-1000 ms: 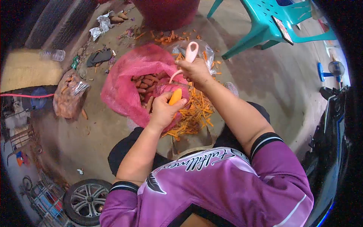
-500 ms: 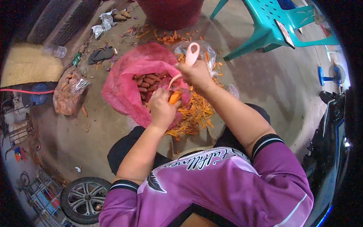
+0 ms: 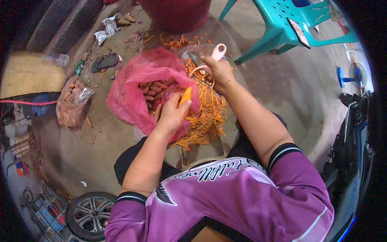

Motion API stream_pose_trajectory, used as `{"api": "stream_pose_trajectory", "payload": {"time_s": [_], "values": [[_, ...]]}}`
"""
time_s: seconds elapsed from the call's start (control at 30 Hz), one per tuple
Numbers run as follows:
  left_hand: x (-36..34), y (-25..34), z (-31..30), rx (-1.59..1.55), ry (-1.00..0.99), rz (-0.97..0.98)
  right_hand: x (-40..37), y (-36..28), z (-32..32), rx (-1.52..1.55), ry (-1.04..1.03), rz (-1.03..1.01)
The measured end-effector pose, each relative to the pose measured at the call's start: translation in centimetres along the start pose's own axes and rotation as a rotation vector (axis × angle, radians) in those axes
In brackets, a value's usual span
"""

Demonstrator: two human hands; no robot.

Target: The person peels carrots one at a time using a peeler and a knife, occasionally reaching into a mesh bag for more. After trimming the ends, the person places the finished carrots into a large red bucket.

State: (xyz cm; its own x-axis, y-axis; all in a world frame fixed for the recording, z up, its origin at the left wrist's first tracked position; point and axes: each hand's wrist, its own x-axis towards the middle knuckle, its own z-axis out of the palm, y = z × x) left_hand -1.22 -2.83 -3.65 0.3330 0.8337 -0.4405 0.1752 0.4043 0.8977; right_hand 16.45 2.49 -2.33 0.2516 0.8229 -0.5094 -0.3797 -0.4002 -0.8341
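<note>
An orange peeled root (image 3: 186,96) is gripped in my left hand (image 3: 173,111), over the right edge of an open pink mesh sack (image 3: 133,82). Inside the sack lie several reddish-brown unpeeled roots (image 3: 153,89). My right hand (image 3: 221,73) is closed on a pale pink peeler (image 3: 219,52), its looped handle pointing up and its curved frame and blade toward the left. The peeler is apart from the root. Below both hands spreads a pile of orange peelings (image 3: 207,117).
A teal plastic chair (image 3: 278,30) stands at the upper right, with a dark red tub (image 3: 177,14) at the top. Left of the sack are a bag of roots (image 3: 70,103) and a dark sandal (image 3: 105,63). A wheel (image 3: 90,215) lies lower left.
My right hand has moved right with the peeler, away from the root. The root now points up in my left hand, and more of it shows.
</note>
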Motion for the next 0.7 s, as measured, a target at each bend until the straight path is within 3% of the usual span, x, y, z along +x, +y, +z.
{"api": "stream_pose_trajectory", "payload": {"time_s": [0.17, 0.27, 0.3, 0.4, 0.43, 0.53, 0.7], "values": [[-0.2, 0.7, 0.1, 0.217, 0.056, 0.201, -1.3, -0.3, 0.9, -0.093, -0.032, -0.013], [-0.4, 1.7, 0.2, 0.385, 0.092, 0.28, -1.7, 0.5, 1.4, -0.136, -0.152, -0.024], [-0.6, 2.1, 0.3, 0.441, 0.098, 0.291, -1.5, 0.8, 1.2, -0.234, -0.139, -0.127], [-0.2, 1.3, 0.5, 0.462, 0.191, 0.417, -0.8, 0.3, 0.7, -0.101, -0.048, -0.058], [-0.3, 1.6, 0.7, 0.493, 0.191, 0.436, -0.2, 0.4, 0.6, -0.205, 0.049, -0.104], [-0.6, 2.1, 1.1, 0.601, 0.21, 0.491, 0.0, 0.2, -0.3, -0.062, -0.004, -0.054], [-0.8, 2.3, 1.4, 0.776, 0.329, 0.547, -0.9, 0.7, 0.5, -0.284, -0.064, 0.019]]}}
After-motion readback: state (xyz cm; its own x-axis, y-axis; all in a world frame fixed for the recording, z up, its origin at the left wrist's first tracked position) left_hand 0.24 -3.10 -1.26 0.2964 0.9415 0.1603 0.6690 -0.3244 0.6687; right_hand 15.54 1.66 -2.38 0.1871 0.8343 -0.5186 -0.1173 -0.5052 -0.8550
